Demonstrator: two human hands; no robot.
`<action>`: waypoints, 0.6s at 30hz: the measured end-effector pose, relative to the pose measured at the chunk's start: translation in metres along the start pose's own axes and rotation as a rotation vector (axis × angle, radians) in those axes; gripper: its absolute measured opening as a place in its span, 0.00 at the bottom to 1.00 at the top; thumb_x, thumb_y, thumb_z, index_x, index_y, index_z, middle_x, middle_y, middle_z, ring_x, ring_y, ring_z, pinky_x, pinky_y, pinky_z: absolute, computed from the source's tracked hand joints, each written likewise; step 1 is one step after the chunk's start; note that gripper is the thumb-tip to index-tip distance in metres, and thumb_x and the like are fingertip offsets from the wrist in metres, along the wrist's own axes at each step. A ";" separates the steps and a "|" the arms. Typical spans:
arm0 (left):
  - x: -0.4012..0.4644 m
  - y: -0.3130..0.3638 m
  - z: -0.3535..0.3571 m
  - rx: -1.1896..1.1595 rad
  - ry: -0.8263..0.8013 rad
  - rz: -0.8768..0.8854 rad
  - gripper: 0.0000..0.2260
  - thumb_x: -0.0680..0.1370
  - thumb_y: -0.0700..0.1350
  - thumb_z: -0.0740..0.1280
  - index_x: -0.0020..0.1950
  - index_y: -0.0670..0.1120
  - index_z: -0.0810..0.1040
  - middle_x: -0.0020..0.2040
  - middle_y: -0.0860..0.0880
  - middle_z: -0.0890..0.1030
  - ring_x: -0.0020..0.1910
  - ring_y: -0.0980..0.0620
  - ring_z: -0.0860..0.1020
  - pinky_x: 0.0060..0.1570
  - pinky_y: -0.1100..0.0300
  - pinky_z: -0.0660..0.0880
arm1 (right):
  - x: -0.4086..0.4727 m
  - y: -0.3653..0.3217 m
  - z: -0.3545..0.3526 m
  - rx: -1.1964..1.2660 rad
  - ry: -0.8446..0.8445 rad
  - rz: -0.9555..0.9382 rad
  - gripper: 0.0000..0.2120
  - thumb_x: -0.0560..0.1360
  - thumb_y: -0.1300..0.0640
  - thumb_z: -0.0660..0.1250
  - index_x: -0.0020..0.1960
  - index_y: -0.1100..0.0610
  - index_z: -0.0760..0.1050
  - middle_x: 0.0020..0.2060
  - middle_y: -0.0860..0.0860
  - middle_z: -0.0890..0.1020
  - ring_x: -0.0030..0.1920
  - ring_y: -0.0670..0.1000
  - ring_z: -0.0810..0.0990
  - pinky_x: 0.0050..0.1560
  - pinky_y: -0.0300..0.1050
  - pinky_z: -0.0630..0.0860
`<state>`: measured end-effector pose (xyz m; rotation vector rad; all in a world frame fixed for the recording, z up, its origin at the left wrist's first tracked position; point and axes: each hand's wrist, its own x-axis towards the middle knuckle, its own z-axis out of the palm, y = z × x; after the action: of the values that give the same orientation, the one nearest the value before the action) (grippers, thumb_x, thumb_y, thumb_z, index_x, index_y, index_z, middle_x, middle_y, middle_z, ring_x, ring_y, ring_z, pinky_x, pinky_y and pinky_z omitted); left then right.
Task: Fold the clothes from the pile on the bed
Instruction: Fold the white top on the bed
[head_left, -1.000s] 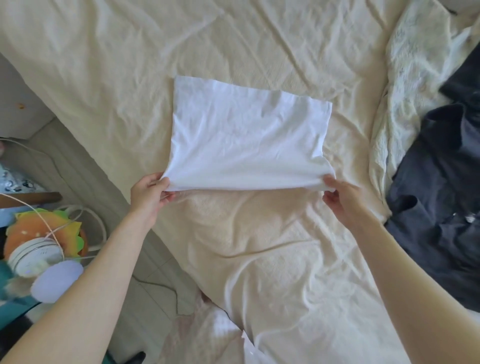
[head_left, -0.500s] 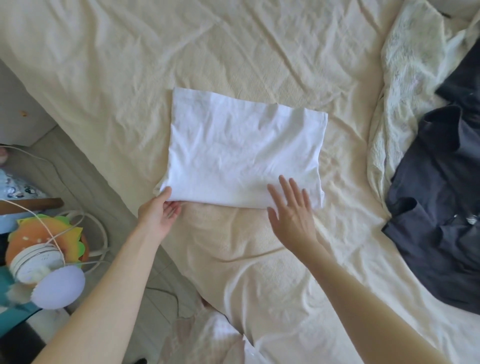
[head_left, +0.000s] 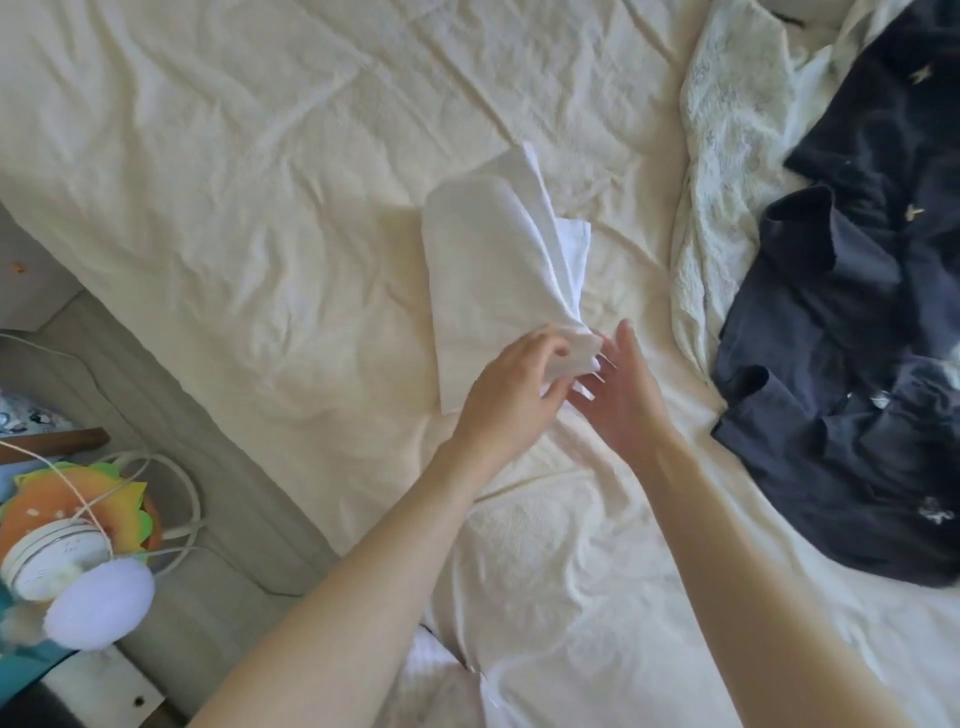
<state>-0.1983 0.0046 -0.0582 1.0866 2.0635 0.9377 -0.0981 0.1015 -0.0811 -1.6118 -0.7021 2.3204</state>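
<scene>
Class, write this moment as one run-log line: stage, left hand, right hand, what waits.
stage: folding white garment in half | left hand: pinches its corner | right hand: open beside | waiting: dark clothes

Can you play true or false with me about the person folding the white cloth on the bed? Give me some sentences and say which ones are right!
1. The left hand pinches the near corner of the folded white cotton garment. True.
2. The right hand is curled into a tight fist. False: its fingers are straight, beside that corner.
3. A dark navy shirt lies on the right side of the bed. True.
4. The white garment lies on the floor. False: it is on the cream crinkled bedsheet.
5. A pale lacy cloth lies between the white garment and the navy shirt. True.
</scene>
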 end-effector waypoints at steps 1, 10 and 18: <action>-0.004 -0.005 0.010 0.128 -0.053 0.039 0.14 0.76 0.38 0.66 0.60 0.39 0.75 0.61 0.46 0.77 0.61 0.48 0.74 0.59 0.61 0.67 | 0.002 -0.003 -0.001 -0.064 0.024 -0.006 0.20 0.80 0.42 0.56 0.56 0.56 0.76 0.41 0.47 0.84 0.45 0.48 0.82 0.48 0.45 0.78; -0.030 -0.084 -0.004 0.620 -0.088 -0.096 0.13 0.71 0.38 0.70 0.55 0.41 0.78 0.62 0.39 0.73 0.59 0.39 0.72 0.53 0.48 0.70 | 0.030 0.004 -0.002 -0.405 0.273 -0.038 0.04 0.74 0.65 0.65 0.41 0.58 0.74 0.38 0.52 0.78 0.38 0.49 0.78 0.38 0.42 0.79; -0.039 -0.090 -0.012 0.582 -0.122 0.131 0.08 0.67 0.30 0.72 0.42 0.39 0.79 0.56 0.38 0.79 0.56 0.38 0.78 0.46 0.49 0.77 | 0.020 0.020 -0.027 -0.511 0.327 -0.051 0.03 0.74 0.63 0.67 0.43 0.57 0.75 0.41 0.51 0.78 0.44 0.51 0.79 0.44 0.42 0.79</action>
<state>-0.2276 -0.0693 -0.1172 1.5431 2.2391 0.3072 -0.0791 0.0999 -0.1153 -2.0814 -1.3047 1.8614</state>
